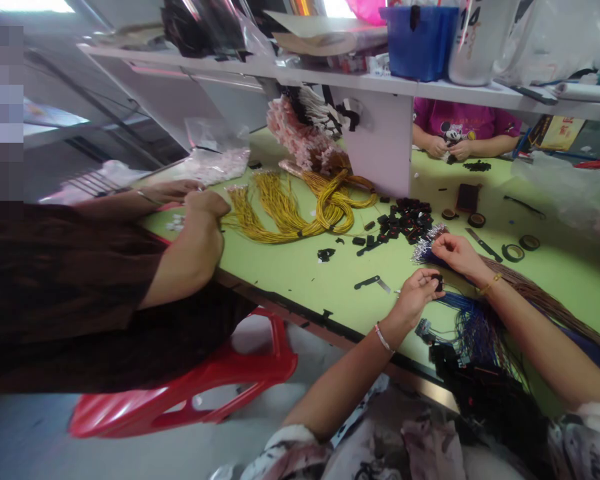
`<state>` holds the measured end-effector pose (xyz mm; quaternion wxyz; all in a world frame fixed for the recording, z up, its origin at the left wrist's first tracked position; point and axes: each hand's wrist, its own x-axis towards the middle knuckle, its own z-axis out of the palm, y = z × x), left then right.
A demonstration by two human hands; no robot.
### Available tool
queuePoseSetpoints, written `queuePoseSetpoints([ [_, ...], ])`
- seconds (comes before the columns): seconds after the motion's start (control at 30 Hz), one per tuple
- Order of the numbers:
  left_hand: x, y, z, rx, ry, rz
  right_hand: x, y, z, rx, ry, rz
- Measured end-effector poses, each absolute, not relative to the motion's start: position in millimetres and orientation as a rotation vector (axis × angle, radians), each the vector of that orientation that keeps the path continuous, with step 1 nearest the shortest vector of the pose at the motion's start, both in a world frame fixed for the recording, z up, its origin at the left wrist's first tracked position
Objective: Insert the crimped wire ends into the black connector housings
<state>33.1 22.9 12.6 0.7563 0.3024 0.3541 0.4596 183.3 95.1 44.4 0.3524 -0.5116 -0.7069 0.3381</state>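
Note:
In my left hand (413, 296), near the table's front edge, a small black connector housing (437, 283) is held between thumb and fingers. My right hand (457, 255) is just above and beyond it, its fingertips pinched beside the silver terminal ends (422, 251) of a wire bundle. Whatever those fingertips hold is too small to make out. Brown wires (545, 300) run from that bundle under my right forearm. Blue wires (465, 321) spread below my hands, next to a heap of black connectors with wires (485, 380) at the table edge.
Loose black housings (405, 221) lie beyond my hands, with a folding knife (369, 283) and tape rolls (513, 253) nearby. A co-worker's arm (190, 257) is at left by yellow wires (280, 220). Another person's hands (450, 148) work opposite. A red stool (190, 393) and overhead shelf (330, 75) flank the table.

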Motion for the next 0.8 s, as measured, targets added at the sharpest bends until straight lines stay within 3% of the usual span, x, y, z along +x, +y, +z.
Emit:
queuePoseSetpoints([
  [0.37,31,27,3,0.539,0.668,1.020,192,27,37,-1.436,-1.832,0.826],
  [0.8,28,27,4,0.581,0.676,0.999,193,22,27,-1.481,-1.929,0.737],
])
